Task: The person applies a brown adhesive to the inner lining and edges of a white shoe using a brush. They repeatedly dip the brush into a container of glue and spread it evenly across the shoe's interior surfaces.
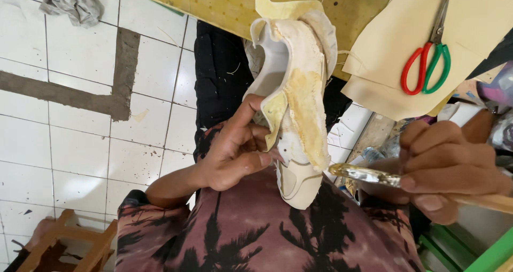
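So you've got the shoe upper (294, 106) pinched in your left hand (235, 152), fingers closed on its side edge, sole side turned up toward you and held over your lap. Your right hand (446, 165) is wrapped tight round the wooden handle of the glue brush (368, 175), and its gummy tip sits just beside the toe end, not quite touching as far as I can tell. Progress-wise, looks like you're partway: there's a yellowish glue coat down the middle strip and along one edge, but the toe area and the white lining side look bare. Red-and-green scissors (426, 66) lie on the cream sheets (385, 64) up on the table, well apart.
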